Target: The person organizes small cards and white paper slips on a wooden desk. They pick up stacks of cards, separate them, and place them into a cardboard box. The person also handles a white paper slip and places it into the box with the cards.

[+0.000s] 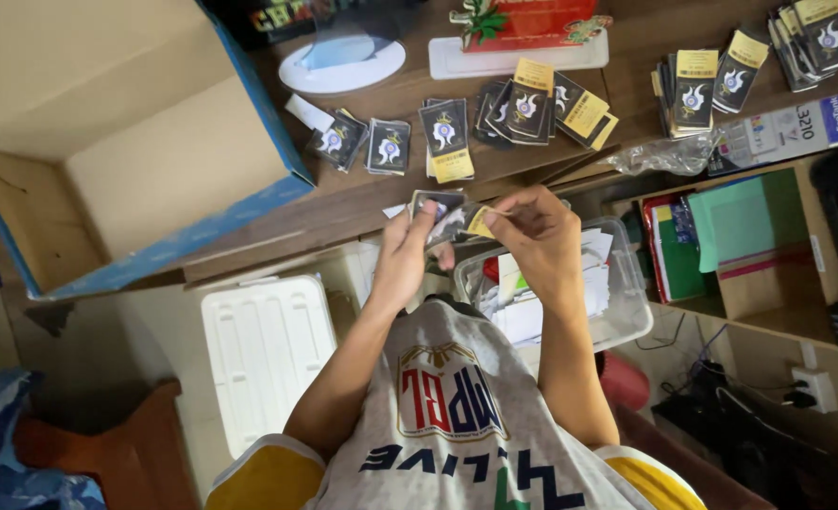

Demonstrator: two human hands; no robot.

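At the far left we see a large open cardboard box (135,142) with blue outer sides standing on the wooden table (362,194); what shows of its brown inside holds nothing. Below the table edge a white ribbed plastic lid (266,354) lies flat. Moving right, our left hand (402,260) is closed around a small dark packet (440,215), thumb on its face, held just off the table's front edge. The right hand (541,236) meets it from the other side, fingers pinched narrowly on the yellow tag (481,223) at the packet's end. Behind the hands, little piles of the same dark packets with yellow tags (523,109) lie spread across the table. Under the right hand sits a clear plastic tub (626,312) holding white paper slips, with a bit of green among them. Farther right, a crumpled clear plastic bag (664,156) rests at the table edge, and a wooden shelf compartment (768,283) holds green and red folders standing upright.
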